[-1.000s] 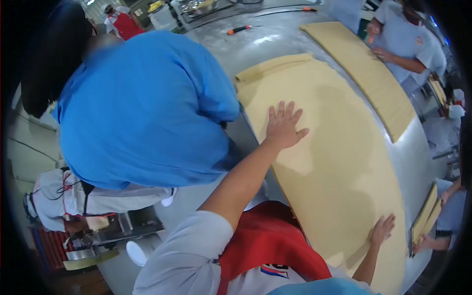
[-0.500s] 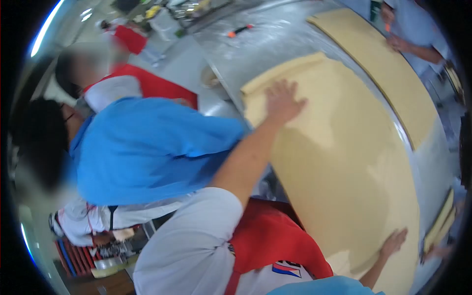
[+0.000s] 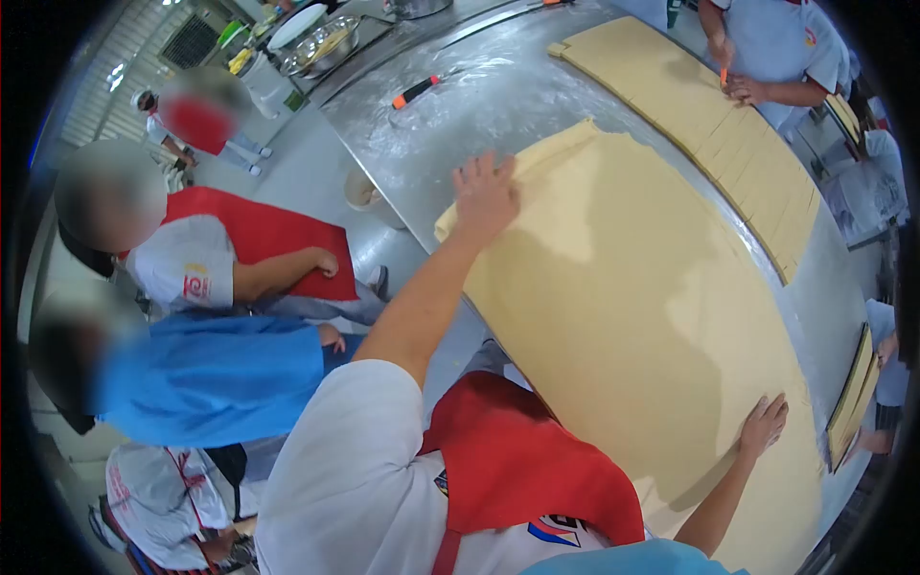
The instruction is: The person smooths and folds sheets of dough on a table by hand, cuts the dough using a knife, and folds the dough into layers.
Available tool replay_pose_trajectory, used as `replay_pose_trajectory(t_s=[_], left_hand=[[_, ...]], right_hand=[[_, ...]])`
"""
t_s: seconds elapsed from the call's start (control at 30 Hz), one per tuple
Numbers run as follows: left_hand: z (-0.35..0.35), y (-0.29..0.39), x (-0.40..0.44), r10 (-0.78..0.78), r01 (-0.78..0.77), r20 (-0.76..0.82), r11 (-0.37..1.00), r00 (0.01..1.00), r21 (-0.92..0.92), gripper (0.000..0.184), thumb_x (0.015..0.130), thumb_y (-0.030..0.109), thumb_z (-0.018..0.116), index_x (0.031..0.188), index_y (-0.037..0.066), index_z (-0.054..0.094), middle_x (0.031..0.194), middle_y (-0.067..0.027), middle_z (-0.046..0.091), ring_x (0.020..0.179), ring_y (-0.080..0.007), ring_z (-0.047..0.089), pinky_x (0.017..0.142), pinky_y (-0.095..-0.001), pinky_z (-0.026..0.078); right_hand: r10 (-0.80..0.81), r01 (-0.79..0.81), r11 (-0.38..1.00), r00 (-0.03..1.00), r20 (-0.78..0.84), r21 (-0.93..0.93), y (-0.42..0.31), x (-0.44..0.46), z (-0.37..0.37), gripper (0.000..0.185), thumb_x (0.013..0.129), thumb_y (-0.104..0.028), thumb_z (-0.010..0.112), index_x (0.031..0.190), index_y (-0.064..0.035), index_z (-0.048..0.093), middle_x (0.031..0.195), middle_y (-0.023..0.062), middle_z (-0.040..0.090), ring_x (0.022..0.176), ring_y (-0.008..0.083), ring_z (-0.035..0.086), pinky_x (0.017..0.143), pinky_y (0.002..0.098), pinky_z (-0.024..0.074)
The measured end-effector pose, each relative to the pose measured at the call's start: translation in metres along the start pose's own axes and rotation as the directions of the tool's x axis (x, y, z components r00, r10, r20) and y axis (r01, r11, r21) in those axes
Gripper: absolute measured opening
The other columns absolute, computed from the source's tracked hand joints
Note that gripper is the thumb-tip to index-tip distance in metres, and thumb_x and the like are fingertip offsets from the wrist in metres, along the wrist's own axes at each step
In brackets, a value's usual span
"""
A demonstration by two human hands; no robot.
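A large sheet of pale yellow dough (image 3: 642,307) covers much of the metal table along my body, with a thick folded or rolled edge at its far left end. My left hand (image 3: 487,196) rests at that end, fingers spread over the edge. Lower right, my right hand (image 3: 764,425) lies flat on the sheet's surface, fingers extended. Neither hand holds anything. Beyond a strip of bare metal lies a second dough sheet (image 3: 661,86), scored into strips at its right part.
An orange-and-black handled tool (image 3: 416,92) lies on the table (image 3: 383,144). Across it, a person's hands hold an orange-handled tool (image 3: 724,79) at the second sheet. Dough strips (image 3: 851,398) sit at right. People stand at left, including one in a blue top (image 3: 220,379).
The view has shifted. My left hand now reaches over the sheet's left edge rather than lying further in. The person in blue has moved back from the table and my arm.
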State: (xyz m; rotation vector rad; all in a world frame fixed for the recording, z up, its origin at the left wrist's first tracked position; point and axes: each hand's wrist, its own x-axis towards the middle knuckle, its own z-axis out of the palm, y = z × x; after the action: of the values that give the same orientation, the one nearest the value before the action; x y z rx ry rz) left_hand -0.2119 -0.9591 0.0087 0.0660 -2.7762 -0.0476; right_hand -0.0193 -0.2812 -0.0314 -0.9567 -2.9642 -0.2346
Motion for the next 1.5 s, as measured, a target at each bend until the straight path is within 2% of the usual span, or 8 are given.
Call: replay_pose_trajectory(t_s=[0.17, 0.43, 0.73, 0.87, 1.0, 1.1, 1.27, 1.5], left_hand=[[0.058, -0.109, 0.080, 0.083, 0.016, 0.187, 0.881, 0.979, -0.473, 0.058, 0.093, 0.047, 0.062, 0.136, 0.008, 0.062, 0.145, -0.0191, 0.051, 0.132, -0.0415, 0.047, 0.114, -0.0511, 0.032], [0.129, -0.286, 0.208, -0.240, 0.245, -0.066, 0.968, 0.968, 0.063, 0.058, 0.094, 0.029, 0.061, 0.142, -0.001, 0.048, 0.142, -0.0221, 0.053, 0.131, -0.0430, 0.049, 0.110, -0.0540, 0.039], [0.106, -0.288, 0.221, -0.206, 0.313, 0.349, 0.906, 0.914, -0.285, 0.029, 0.095, 0.022, 0.059, 0.090, -0.005, 0.069, 0.094, -0.0270, 0.071, 0.089, -0.0393, 0.071, 0.078, -0.0509, 0.055], [0.033, -0.204, 0.157, -0.017, 0.531, 0.536, 0.159, 0.844, -0.832, 0.025, 0.103, 0.025, 0.058, 0.104, 0.001, 0.065, 0.085, -0.0079, 0.067, 0.070, -0.0205, 0.064, 0.061, -0.0363, 0.052], [-0.015, -0.075, 0.060, 0.383, 0.573, 0.453, -0.302, 0.805, -0.762, 0.023, 0.106, 0.024, 0.056, 0.108, 0.004, 0.067, 0.093, -0.0057, 0.069, 0.082, -0.0153, 0.065, 0.073, -0.0309, 0.055], [-0.023, -0.024, 0.015, 0.507, 0.672, 0.545, -0.097, 0.668, -0.734, 0.026, 0.106, 0.023, 0.056, 0.111, 0.000, 0.068, 0.102, -0.0064, 0.069, 0.089, -0.0159, 0.066, 0.082, -0.0324, 0.054], [-0.010, -0.041, 0.050, 0.451, -0.450, -0.152, 0.685, 0.880, -0.573, 0.041, 0.092, 0.029, 0.071, 0.117, -0.003, 0.062, 0.111, -0.0185, 0.064, 0.104, -0.0354, 0.063, 0.093, -0.0454, 0.051], [0.019, -0.054, 0.132, 0.483, -0.108, 0.536, 0.804, 0.692, -0.585, 0.053, 0.084, 0.032, 0.076, 0.117, -0.005, 0.059, 0.114, -0.0247, 0.067, 0.110, -0.0393, 0.065, 0.094, -0.0488, 0.053]], right_hand=[[0.097, -0.098, 0.995, 0.995, 0.016, 0.027, -0.044, -0.039, -0.008, 0.056, 0.109, -0.039, 0.038, 0.155, -0.0072, 0.039, 0.155, 0.0209, 0.040, 0.143, 0.0397, 0.036, 0.118, 0.0472, 0.0314], [0.019, -0.004, 0.984, 0.996, -0.085, 0.179, -0.181, -0.152, -0.019, 0.048, 0.106, -0.023, 0.047, 0.148, -0.0011, 0.047, 0.147, 0.0255, 0.046, 0.134, 0.0417, 0.045, 0.113, 0.0509, 0.0365], [-0.020, 0.182, 0.912, 0.915, -0.404, 0.367, -0.245, -0.171, 0.020, 0.048, 0.101, -0.016, 0.052, 0.146, 0.0015, 0.048, 0.149, 0.0220, 0.050, 0.141, 0.0377, 0.042, 0.120, 0.0457, 0.0317], [-0.022, 0.272, 0.361, 0.959, -0.283, 0.892, -0.392, -0.168, -0.099, 0.038, 0.098, -0.018, 0.060, 0.130, 0.0012, 0.062, 0.131, 0.0144, 0.065, 0.124, 0.0284, 0.060, 0.108, 0.0401, 0.0445], [-0.295, -0.239, -0.433, 0.949, 0.114, 0.869, -0.519, -0.185, -0.146, 0.049, 0.106, -0.030, 0.055, 0.145, 0.0002, 0.050, 0.133, 0.0154, 0.062, 0.124, 0.0241, 0.058, 0.104, 0.0369, 0.0484], [-0.325, -0.330, -0.558, 0.931, 0.165, 0.761, -0.548, -0.199, -0.145, 0.044, 0.107, -0.030, 0.055, 0.138, 0.0000, 0.050, 0.126, 0.0168, 0.062, 0.113, 0.0224, 0.062, 0.096, 0.0348, 0.0521], [-0.073, -0.395, -0.585, 0.895, 0.439, 0.708, -0.555, -0.199, -0.168, 0.025, 0.108, -0.023, 0.049, 0.119, -0.0019, 0.040, 0.090, 0.0158, 0.063, 0.057, 0.0220, 0.064, 0.051, 0.0360, 0.0562], [-0.016, -0.313, 0.127, 0.948, 0.317, 0.941, -0.582, -0.165, -0.161, 0.054, 0.099, -0.008, 0.048, 0.150, -0.0031, 0.031, 0.086, 0.0123, 0.061, 0.056, 0.0217, 0.064, 0.047, 0.0370, 0.0534]])
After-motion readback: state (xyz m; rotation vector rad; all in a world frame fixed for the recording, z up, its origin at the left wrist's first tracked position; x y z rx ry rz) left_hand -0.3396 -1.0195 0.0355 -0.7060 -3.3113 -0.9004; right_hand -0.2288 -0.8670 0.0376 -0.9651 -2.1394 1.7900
